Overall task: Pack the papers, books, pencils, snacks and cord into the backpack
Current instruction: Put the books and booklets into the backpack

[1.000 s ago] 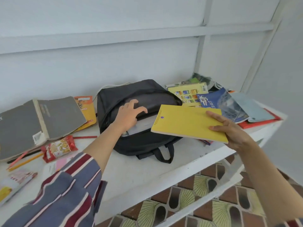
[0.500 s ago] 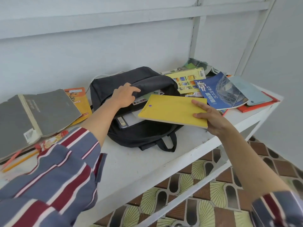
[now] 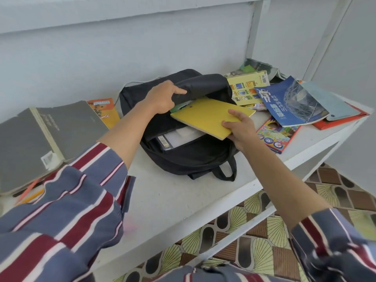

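Head view: the thin, plain yellow book (image 3: 207, 117) hovers nearly flat over the open black backpack (image 3: 193, 159) on the white counter (image 3: 173, 196), long axis pointing leftward under the flap. The right grip (image 3: 242, 129) pinches its right end; the left grip (image 3: 162, 98) holds the flap raised.

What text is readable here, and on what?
"科學時代的": blue book cover; the larger characters beneath are unclear.
Grey book, orange booklet, pale yellow book with barcode, crayon box: print too small or blurred to read.
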